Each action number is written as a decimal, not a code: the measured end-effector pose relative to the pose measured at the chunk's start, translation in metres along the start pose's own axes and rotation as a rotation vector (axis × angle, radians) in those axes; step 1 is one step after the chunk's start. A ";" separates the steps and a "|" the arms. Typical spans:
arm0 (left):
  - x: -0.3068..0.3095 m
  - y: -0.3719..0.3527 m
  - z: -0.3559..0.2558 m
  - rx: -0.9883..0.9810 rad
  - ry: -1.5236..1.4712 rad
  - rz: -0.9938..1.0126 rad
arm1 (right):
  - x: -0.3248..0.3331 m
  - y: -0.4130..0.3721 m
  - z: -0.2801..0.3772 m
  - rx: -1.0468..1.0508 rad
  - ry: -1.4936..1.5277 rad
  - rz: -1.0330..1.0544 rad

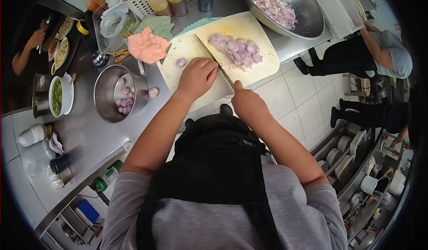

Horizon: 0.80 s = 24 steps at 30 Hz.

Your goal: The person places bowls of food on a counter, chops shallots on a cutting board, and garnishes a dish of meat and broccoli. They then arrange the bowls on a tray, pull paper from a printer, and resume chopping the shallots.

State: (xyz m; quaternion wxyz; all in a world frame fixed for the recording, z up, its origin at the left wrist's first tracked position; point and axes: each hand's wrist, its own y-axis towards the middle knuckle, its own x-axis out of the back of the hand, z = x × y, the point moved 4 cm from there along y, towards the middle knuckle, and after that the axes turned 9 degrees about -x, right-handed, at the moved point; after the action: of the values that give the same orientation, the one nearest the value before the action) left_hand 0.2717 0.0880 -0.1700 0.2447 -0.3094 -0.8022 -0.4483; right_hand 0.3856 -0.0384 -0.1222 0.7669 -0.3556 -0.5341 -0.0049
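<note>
My right hand (249, 102) grips the handle of a knife (228, 77) whose blade lies across a white cutting board (263, 36). Beside the blade, my left hand (198, 77) rests on the board with its fingers curled in. Whatever those fingers press on is hidden beneath them. A heap of sliced shallots (240, 52) lies to the right of the blade. One peeled shallot (181, 62) sits on the board, left of my left hand.
A steel pot (99, 99) of whole shallots stands at left, with a loose shallot (153, 92) beside it. At the back are a large steel bowl (312, 29) of slices, a pink cloth (147, 45) and sauce bottles (175, 0). Other people (356, 56) stand at right.
</note>
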 end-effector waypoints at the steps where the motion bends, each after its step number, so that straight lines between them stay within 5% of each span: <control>1: -0.001 -0.001 0.000 0.003 0.003 0.015 | 0.004 -0.001 0.001 0.016 -0.019 -0.002; 24: -0.003 -0.003 -0.004 -0.046 0.133 0.081 | -0.010 0.014 -0.015 0.058 0.117 -0.053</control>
State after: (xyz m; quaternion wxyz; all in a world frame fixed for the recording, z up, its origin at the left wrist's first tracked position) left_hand 0.2720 0.0828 -0.1717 0.3080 -0.3169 -0.7604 -0.4759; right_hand 0.3989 -0.0405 -0.1409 0.8064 -0.3180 -0.4976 -0.0305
